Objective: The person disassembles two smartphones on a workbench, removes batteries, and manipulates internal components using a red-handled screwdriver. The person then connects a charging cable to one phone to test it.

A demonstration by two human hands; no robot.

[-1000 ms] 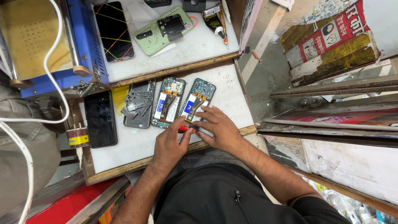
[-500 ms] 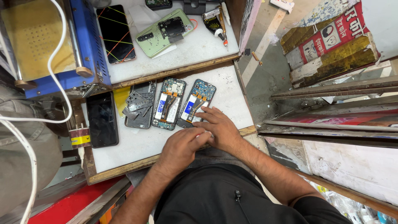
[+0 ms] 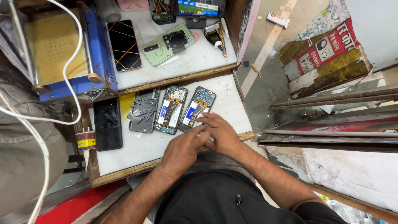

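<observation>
The head camera, the only view, looks down on a white worktop with a wooden rim (image 3: 137, 168). Both hands meet near its front edge, towards the right corner. The right hand (image 3: 219, 135) lies flat, fingers spread, its fingertips touching the lower end of the opened blue-framed phone with bare circuit board and battery (image 3: 200, 108), which lies tilted just behind the hands. The left hand (image 3: 182, 150) is loosely curled, its fingers pressed against the right hand; whether it pinches something small cannot be told, since the fingertips are hidden.

Just left of that phone lies a second opened phone with a teal frame and exposed battery (image 3: 171, 110), parallel to it and nearly touching. Further left sits a grey back cover piled with small metal shields (image 3: 142, 111), then a black glass phone lying face up (image 3: 107, 123) near the left edge.

On the raised white shelf behind, a pale green phone back (image 3: 168, 44) and a dark cracked screen panel (image 3: 124, 45) lie beside a blue machine with a yellow perforated bed (image 3: 58, 49).

The step in hand looks like work at the bottom end of the blue-framed phone; the next move would call for a fine, steady fingertip grip.
</observation>
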